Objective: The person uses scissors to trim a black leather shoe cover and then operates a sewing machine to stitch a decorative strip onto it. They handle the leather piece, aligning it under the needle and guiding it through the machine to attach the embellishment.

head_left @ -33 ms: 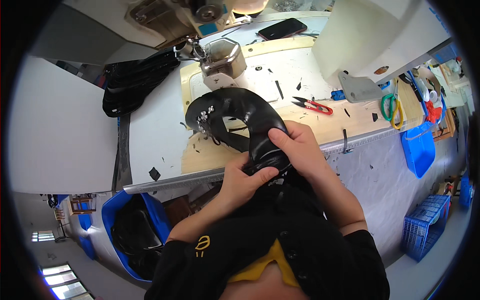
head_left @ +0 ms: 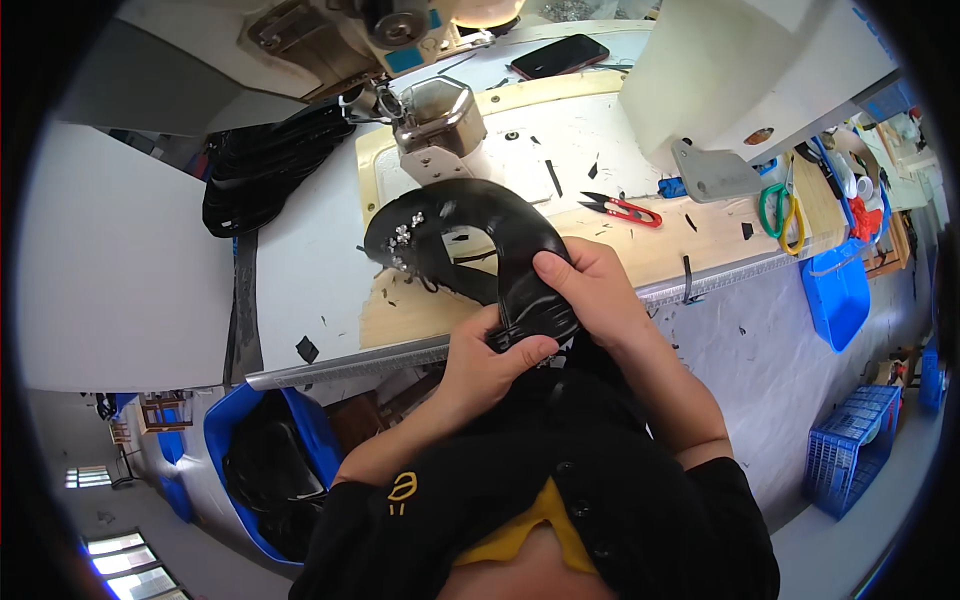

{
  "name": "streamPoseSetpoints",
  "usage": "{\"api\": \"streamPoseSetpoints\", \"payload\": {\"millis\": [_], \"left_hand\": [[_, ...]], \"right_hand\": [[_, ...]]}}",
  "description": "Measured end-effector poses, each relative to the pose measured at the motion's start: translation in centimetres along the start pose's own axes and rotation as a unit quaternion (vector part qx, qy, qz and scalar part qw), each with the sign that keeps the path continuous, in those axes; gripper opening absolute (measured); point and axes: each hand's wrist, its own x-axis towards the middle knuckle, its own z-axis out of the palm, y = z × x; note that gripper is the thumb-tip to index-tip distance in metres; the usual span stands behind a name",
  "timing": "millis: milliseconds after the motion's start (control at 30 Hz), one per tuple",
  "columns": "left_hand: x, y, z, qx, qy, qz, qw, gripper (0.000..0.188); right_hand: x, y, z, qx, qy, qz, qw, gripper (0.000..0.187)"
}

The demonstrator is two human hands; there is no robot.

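Both my hands hold a black shoe upper [head_left: 515,235] of shiny leather, curved in a loop with a gap in its middle. Silvery bead-like ornaments [head_left: 403,240] sit on its far left part. My left hand [head_left: 482,358] grips the near end, thumb pressed on the creased leather. Higher up on the right edge, my right hand [head_left: 598,290] has its thumb on top and its fingers underneath, partly hidden. The upper's far part lies just in front of the sewing machine's metal post [head_left: 437,125].
Red thread snips [head_left: 622,208] lie right of the upper, with a phone [head_left: 560,57] behind. Green-and-yellow scissors [head_left: 782,212] stand far right. Stacked black pieces [head_left: 265,175] rest at left. A blue bin [head_left: 325,425] below the metal table edge [head_left: 345,366] holds more black pieces.
The creased leather between my thumbs looks a little flatter. Both hands keep the same grip, and the whole view has shifted slightly.
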Motion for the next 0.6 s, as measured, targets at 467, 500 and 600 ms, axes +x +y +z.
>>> {"api": "streamPoseSetpoints", "payload": {"millis": [467, 500, 600], "left_hand": [[1.1, -1.2, 1.0, -0.16, -0.021, 0.002, 0.987, 0.018], [1.2, -1.4, 0.9, -0.162, -0.021, 0.002, 0.987, 0.018], [1.6, -1.7, 0.9, -0.186, -0.013, -0.01, 0.982, 0.018]], "right_hand": [[-0.1, 1.9, -1.9, 0.193, 0.062, -0.027, 0.979, 0.022], [0.0, 2.0, -2.0, 0.192, 0.068, -0.024, 0.979, 0.021], [0.2, 1.9, -2.1, 0.187, 0.084, -0.014, 0.979, 0.021]]}}
